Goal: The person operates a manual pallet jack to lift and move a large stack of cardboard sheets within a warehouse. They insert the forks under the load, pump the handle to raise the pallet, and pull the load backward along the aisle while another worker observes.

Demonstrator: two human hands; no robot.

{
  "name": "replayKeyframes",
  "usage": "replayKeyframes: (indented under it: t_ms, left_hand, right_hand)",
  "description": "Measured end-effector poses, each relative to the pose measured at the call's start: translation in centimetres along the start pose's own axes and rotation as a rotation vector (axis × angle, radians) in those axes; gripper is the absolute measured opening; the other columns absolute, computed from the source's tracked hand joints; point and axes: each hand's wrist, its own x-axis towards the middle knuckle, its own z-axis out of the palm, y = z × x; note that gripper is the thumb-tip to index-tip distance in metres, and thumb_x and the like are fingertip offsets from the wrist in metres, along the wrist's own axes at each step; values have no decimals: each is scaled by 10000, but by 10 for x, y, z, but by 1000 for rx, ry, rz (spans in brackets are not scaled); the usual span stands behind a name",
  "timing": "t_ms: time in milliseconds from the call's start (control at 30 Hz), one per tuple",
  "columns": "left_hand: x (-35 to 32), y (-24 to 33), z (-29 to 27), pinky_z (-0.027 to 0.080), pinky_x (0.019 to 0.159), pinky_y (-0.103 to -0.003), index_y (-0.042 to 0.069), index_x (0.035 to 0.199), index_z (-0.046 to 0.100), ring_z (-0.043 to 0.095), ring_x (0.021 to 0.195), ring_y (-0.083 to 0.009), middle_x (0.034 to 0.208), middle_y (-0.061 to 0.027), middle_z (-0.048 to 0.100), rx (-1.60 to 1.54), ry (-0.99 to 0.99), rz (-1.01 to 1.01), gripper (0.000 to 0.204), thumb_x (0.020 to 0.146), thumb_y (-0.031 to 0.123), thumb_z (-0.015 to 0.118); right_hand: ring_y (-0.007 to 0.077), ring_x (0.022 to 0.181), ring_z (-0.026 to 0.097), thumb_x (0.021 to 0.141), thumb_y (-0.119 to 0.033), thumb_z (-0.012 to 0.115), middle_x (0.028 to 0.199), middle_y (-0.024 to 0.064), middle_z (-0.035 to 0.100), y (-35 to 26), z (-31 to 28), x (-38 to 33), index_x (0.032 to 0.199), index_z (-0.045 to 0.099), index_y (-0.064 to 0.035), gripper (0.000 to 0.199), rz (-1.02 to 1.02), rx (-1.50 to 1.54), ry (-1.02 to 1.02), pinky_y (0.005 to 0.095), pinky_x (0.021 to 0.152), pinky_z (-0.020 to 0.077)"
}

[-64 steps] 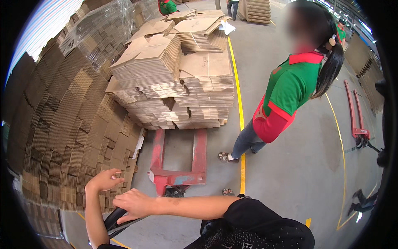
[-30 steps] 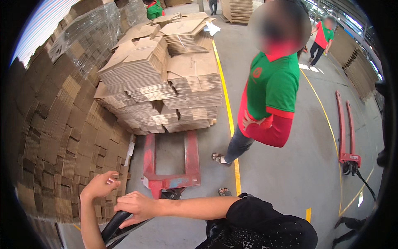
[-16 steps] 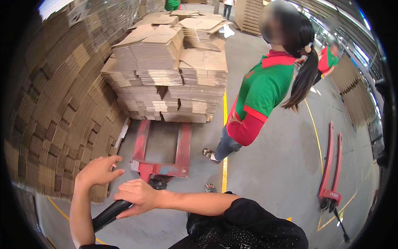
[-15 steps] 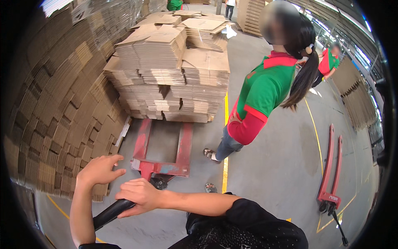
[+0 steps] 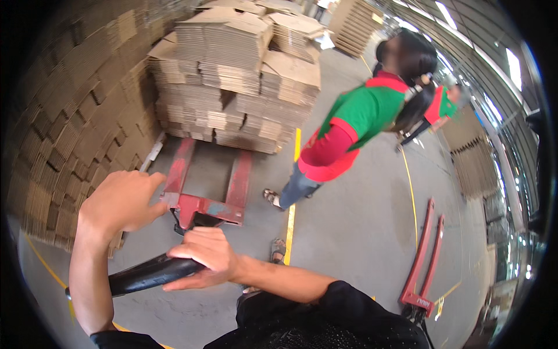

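My right hand (image 5: pixel 206 256) is wrapped round the end of a black handle (image 5: pixel 136 276) of a red pallet jack (image 5: pixel 200 206). My left hand (image 5: pixel 119 203) is raised above the handle, touching nothing, with its thumb and fingers apart. Beyond my hands, the jack's two forks point toward a tall stack of flat brown cardboard boxes (image 5: pixel 218 41). The far ends of the forks meet the stack's lower edge; whether they reach beneath it is hidden.
A high wall of flattened cardboard (image 5: pixel 70 134) rises on the left. At right of the jack stands a person in a green and red shirt (image 5: pixel 354 128). Another red pallet jack (image 5: pixel 421 262) is at the lower right; a second person (image 5: pixel 442 107) is farther back. Yellow lines cross the grey floor.
The view has tilted. The black handle now lies more level, with my right hand still round it. My left hand has risen and looks larger. The nearby person's arm and head have shifted slightly.
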Motion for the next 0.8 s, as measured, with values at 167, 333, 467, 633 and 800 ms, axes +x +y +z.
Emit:
replayKeyframes:
  t_ms: [167,333,467,633,800]
  left_hand:
    - [32,22,8,529,881,-498,50,1234,644,687,1000,-389,1051,-206,727,-79,-100,127,452,896,349,678]
    - [60,36,5,534,887,-495,38,1215,640,693,1003,-386,1013,-213,731,-11,-168,124,432,914,347,664]
    - [90,34,-13,538,890,-495,43,1203,648,702,953,-400,972,-216,732,-18,18,138,424,913,352,663]
    - [117,27,-15,546,918,-493,54,1221,659,691,1031,-392,1080,-212,727,19,51,73,447,903,369,668]
    - [114,11,-15,527,981,-471,101,1287,644,669,1096,-383,1152,-213,708,41,-124,0,473,911,387,663]
  right_hand:
    - [219,527,519,644,-350,962,662,34,532,19,-8,-1,923,664,-28,521,-26,-62,54,333,483,377]
    - [196,552,611,631,-386,966,662,53,603,41,-27,12,866,668,-13,532,-40,-124,67,307,526,482]
    - [229,547,602,610,-393,948,692,75,602,61,-43,18,858,646,-20,540,40,-246,115,326,496,461]
    - [214,523,569,627,-470,923,646,61,550,72,-47,12,871,645,-11,590,9,-286,120,322,482,433]
    - [193,516,557,719,-548,876,648,61,572,81,-42,13,875,651,13,625,-13,-215,132,308,473,422]
